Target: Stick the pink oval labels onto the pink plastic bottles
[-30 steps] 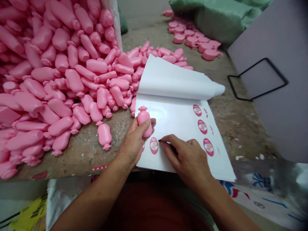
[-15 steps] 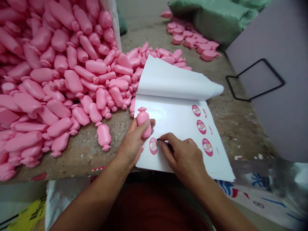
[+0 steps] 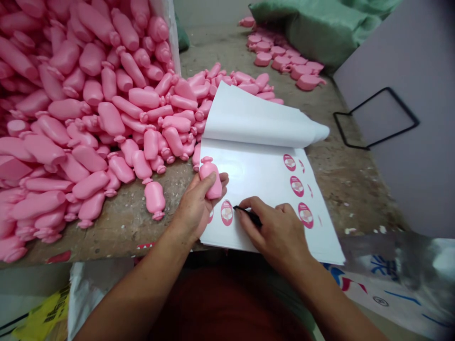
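My left hand [image 3: 195,203] grips a small pink plastic bottle [image 3: 211,179], its knobbed end pointing away from me. In my right hand [image 3: 277,232] is a thin black tool [image 3: 249,215], maybe tweezers; its tip is by the edge of an oval pink sticker [image 3: 226,213]. That sticker lies on a white sticker sheet [image 3: 256,175], which tops a stack with its upper sheets folded back. Several more oval stickers [image 3: 297,186] remain along the sheet's right side. A single pink bottle [image 3: 154,200] lies on the table left of my left hand.
A large heap of pink bottles [image 3: 99,118] spills from the left across the worktable [image 3: 213,40]. Flat round pink pieces [image 3: 280,61] lie at the back beside a green sack [image 3: 320,28]. A pale panel with a black wire handle [image 3: 377,118] borders the right.
The bottle in my left hand has tilted and shifted slightly left. My right hand stays near the same sticker, and more of the black tool shows. The view has shifted a little.
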`<state>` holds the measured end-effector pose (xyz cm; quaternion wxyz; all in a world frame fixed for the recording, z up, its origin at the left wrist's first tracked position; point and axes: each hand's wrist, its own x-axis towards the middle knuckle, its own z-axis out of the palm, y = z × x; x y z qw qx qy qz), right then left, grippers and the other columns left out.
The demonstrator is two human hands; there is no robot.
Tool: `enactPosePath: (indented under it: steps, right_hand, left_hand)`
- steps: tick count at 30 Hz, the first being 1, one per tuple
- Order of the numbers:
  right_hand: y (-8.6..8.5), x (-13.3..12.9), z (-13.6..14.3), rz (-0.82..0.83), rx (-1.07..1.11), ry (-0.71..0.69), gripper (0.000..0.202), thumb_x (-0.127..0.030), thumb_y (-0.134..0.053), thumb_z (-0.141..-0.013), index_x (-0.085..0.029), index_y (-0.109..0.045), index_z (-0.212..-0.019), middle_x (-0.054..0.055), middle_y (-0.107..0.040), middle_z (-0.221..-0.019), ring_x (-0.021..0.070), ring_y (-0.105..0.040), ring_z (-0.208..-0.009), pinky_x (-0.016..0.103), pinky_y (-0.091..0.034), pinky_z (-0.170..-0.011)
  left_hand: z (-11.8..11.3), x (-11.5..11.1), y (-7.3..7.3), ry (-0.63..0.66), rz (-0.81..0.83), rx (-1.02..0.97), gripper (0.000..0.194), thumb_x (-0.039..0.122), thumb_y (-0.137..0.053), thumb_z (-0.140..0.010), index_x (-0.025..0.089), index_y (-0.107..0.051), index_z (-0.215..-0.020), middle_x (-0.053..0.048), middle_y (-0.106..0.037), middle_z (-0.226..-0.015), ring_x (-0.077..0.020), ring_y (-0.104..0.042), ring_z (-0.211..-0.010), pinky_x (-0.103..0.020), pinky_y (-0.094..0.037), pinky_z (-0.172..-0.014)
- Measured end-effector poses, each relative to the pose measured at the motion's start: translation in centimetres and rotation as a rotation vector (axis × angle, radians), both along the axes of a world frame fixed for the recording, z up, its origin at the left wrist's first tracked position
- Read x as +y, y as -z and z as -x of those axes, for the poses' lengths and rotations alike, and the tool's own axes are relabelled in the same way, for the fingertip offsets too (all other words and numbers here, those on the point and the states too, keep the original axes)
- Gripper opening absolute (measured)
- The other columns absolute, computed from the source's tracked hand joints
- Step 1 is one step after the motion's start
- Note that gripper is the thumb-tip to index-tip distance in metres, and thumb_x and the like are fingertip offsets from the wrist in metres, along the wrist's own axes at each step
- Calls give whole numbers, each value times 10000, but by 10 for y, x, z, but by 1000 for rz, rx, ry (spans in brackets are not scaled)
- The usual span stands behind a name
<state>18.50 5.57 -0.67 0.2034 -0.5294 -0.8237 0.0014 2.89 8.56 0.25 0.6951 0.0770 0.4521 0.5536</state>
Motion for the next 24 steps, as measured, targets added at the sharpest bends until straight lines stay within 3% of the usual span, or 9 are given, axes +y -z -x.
enactPosePath:
  steps: [5,8,10,14,16,19,24]
  right_hand:
    - [4,5,5,39,-15,48,235,-367,-603,-903,-196,-676,-760,-1,-597,-506,132,-327,-464,284,-214,-597]
    - [3,9,6,190,20,146,280,-426,-635,-858,-209,-636,-680,4,-566,-510,132,-319,-490,297,-219,-597]
    - [-3,10,4,396,168,184,299,-455,-649,-820,-219,-593,-646,1,-558,-531,143,-376,-521,294,-255,-586]
    - [-20,9,-4,748,685,117,340,-486,-649,-798,-222,-524,-626,-24,-522,-580,129,-449,-550,262,-326,-529]
    - [-27,9,-9,767,843,103,338,-475,-676,-782,-220,-524,-621,-34,-496,-578,113,-427,-533,251,-315,-499]
    - [-33,10,-11,722,891,128,268,-461,-697,-772,-221,-607,-692,-51,-458,-545,108,-391,-513,254,-292,-493]
    - [-38,10,-9,689,896,120,290,-434,-692,-772,-222,-712,-970,-86,-366,-488,115,-342,-489,259,-253,-482]
  left_hand:
    - [0,-1,1,6,-27,-1,237,178,-570,-928,146,-581,-1162,-76,-739,-942,-204,-690,-1078,-381,-459,-1070]
    - [0,-2,2,14,-41,2,228,181,-564,-932,159,-579,-1158,-62,-743,-925,-193,-694,-1070,-375,-457,-1070]
    - [1,-1,3,10,-39,5,219,177,-560,-932,152,-583,-1148,-67,-742,-924,-194,-695,-1065,-369,-462,-1061]
    - [0,-1,2,6,-39,43,223,138,-579,-902,138,-605,-1124,-81,-735,-972,-194,-692,-1052,-341,-484,-1015]
    - [0,-4,-2,27,-59,81,231,115,-599,-877,146,-617,-1105,-78,-728,-1027,-188,-693,-1026,-313,-508,-951]
    - [-2,-14,-11,120,-96,78,266,123,-613,-867,183,-614,-1127,-65,-720,-1081,-178,-699,-936,-278,-537,-803]
    - [-8,-34,-25,217,-100,-64,262,346,-514,-986,213,-607,-1191,-65,-716,-1009,-133,-672,-790,-219,-527,-658]
